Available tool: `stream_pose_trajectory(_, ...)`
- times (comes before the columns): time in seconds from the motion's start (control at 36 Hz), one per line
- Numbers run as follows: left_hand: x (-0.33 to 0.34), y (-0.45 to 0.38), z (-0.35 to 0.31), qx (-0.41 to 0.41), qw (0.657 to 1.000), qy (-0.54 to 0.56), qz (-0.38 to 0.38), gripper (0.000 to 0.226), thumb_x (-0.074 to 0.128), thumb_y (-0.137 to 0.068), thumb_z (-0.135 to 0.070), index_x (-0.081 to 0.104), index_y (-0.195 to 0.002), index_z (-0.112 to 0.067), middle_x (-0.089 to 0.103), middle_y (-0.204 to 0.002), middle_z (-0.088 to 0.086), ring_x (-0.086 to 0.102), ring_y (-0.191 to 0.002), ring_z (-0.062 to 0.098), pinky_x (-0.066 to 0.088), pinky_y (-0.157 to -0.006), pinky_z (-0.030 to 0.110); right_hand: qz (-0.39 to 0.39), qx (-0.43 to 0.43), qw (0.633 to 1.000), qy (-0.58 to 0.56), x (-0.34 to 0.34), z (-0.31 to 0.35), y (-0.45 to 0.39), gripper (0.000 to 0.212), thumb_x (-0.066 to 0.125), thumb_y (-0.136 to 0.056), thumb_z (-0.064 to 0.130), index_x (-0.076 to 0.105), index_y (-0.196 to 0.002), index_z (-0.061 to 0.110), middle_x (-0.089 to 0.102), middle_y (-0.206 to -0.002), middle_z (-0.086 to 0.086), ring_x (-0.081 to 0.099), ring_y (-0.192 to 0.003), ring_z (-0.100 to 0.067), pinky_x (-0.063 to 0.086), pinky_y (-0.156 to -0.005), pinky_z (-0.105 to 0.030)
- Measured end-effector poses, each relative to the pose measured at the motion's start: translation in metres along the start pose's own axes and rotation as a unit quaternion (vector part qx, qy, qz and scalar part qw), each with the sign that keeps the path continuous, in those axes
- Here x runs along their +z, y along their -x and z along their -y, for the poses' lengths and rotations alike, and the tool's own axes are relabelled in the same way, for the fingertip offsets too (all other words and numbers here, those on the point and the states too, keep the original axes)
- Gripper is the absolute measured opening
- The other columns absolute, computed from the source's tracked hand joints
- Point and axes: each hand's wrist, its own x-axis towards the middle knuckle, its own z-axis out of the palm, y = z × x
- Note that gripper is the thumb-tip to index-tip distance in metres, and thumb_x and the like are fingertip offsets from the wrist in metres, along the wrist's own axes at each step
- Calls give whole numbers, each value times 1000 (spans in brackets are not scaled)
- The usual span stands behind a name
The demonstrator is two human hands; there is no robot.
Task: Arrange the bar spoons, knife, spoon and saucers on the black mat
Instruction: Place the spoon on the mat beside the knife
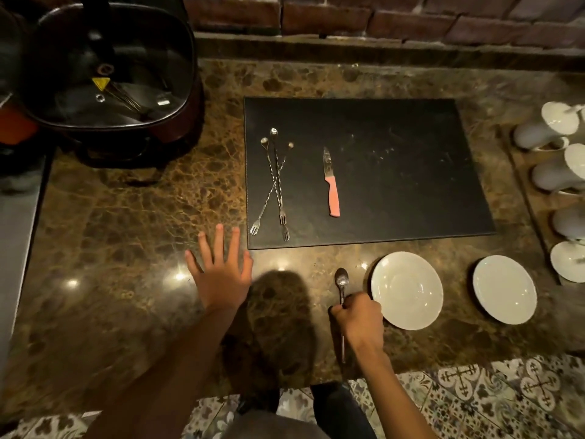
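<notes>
A black mat lies on the marble counter. Three twisted bar spoons with fork ends lie crossed on its left part. A knife with a pink handle lies to their right, blade pointing away. My right hand is shut on the handle of a metal spoon on the counter just in front of the mat. Two white saucers sit on the counter, one touching my right hand and the other farther right. My left hand rests flat with fingers spread, left of the mat's near corner.
A large black pot with a glass lid stands at the back left. White cups sit upturned on a wooden tray along the right edge. A brick wall runs behind the counter. Patterned floor tiles show below the counter's front edge.
</notes>
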Motion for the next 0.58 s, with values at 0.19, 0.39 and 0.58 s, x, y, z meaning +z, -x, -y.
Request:
stream_pose_trajectory(0.19, 2, 30, -12, -10, 1000, 18, -2, 62, 33, -100, -52, 37, -155, -24, 41, -162, 3, 34, -151, 30, 22, -121, 59, 43, -43, 998, -27, -3, -11, -7, 22, 70, -79, 26, 66, -64, 10, 66, -61, -3, 61, -57, -14, 47, -55, -26)
stream_pose_trajectory(0.39, 5, 67, -69, 39, 998, 39, 35, 64, 25, -102, -55, 36, -156, -22, 39, -163, 3, 34, -151, 28, 20, -122, 59, 54, -64, 984, -157, -33, -13, -31, 12, 70, -79, 14, 65, -69, 12, 65, -65, 0, 59, -59, -7, 38, -51, -10)
stream_pose_trajectory(0.58, 11, 74, -140, 22, 997, 43, 53, 61, 29, -100, -50, 40, -153, -22, 39, -162, 4, 34, -151, 31, 27, -120, 64, 72, -111, 970, -204, -92, -1, -98, 17, 69, -76, 1, 64, -60, 3, 63, -58, -7, 59, -55, -12, 48, -59, -24)
